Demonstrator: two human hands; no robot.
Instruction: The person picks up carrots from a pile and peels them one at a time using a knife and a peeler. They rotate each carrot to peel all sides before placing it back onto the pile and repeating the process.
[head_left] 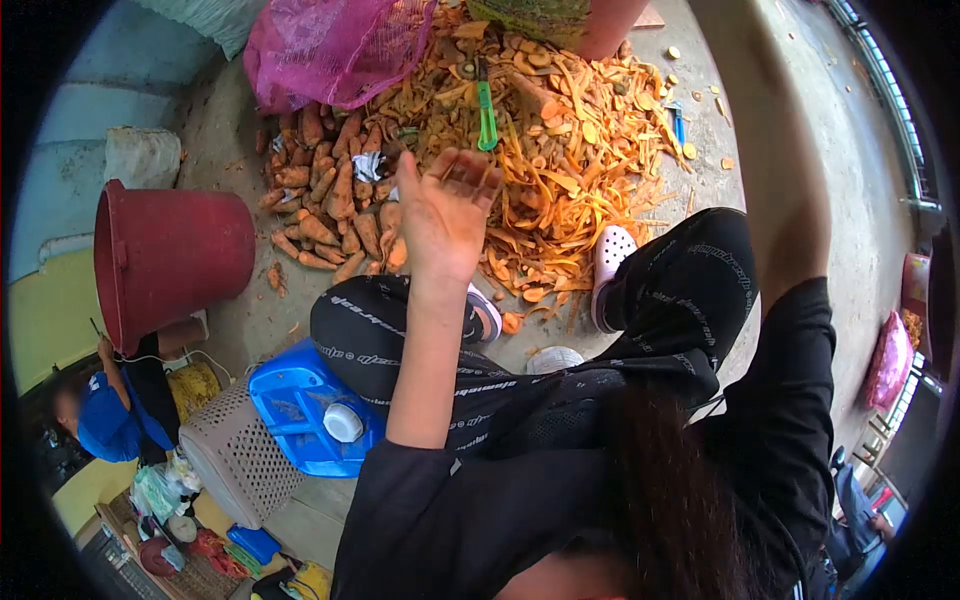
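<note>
My left hand [445,215] is raised palm up with its fingers apart and holds nothing. Below it a pile of unpeeled carrots [340,195] lies on the floor, beside a large heap of orange peelings [560,190]. On that heap rests a peeler with a green handle [486,115], just beyond my left fingertips. A blue-handled tool [679,125] lies at the heap's right edge. My right arm stretches up past the top of the view, and its hand is out of sight.
A pink mesh sack [330,50] lies behind the carrots. At the left are a red bucket [185,250], a blue jerrycan [310,410] and a perforated basket [235,455]. A person in blue [110,415] is at the far left, another person [855,510] at the lower right.
</note>
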